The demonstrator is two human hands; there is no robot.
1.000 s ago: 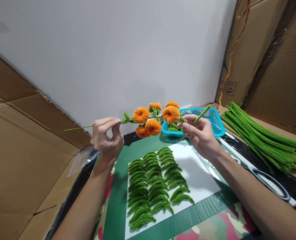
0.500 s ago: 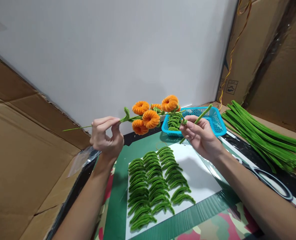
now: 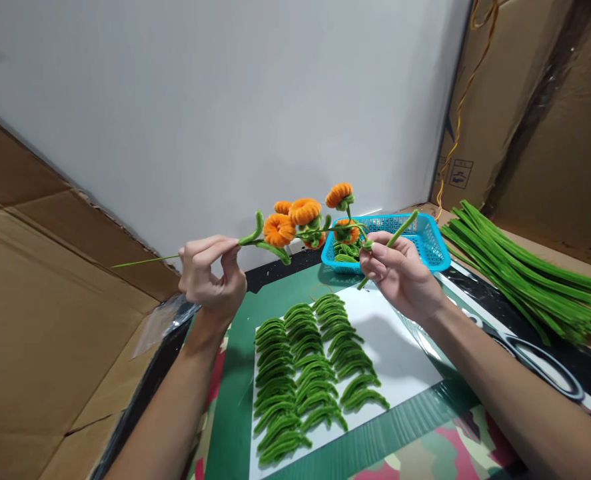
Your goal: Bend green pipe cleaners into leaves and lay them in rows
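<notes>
A branch of orange pipe-cleaner flowers point(image 3: 279, 230) with thin green stems and small green leaves is held level between my hands. My left hand point(image 3: 214, 270) pinches its stem near the leaves, and the bare stem end point(image 3: 142, 262) sticks out to the left. At the branch's right end, my right hand point(image 3: 398, 270) pinches a small green knob point(image 3: 368, 245) between thumb and fingers. A green pipe cleaner point(image 3: 402, 229) also passes through that hand, its lower end showing below the fingers. Whether it is joined to the branch I cannot tell.
Below lies a white sheet point(image 3: 400, 363) bearing rows of bent green leaf pieces point(image 3: 278, 393). Behind it stands a blue basket point(image 3: 436, 250) with more green pieces. Green pipe cleaners point(image 3: 530, 267) and scissors point(image 3: 545, 363) lie at right. Cardboard point(image 3: 40, 320) walls the left side.
The branch has turned about its stem: the orange flowers now face differently, and one stands higher near the right end. A second leaf shows below the stem. Both hands keep nearly the same place.
</notes>
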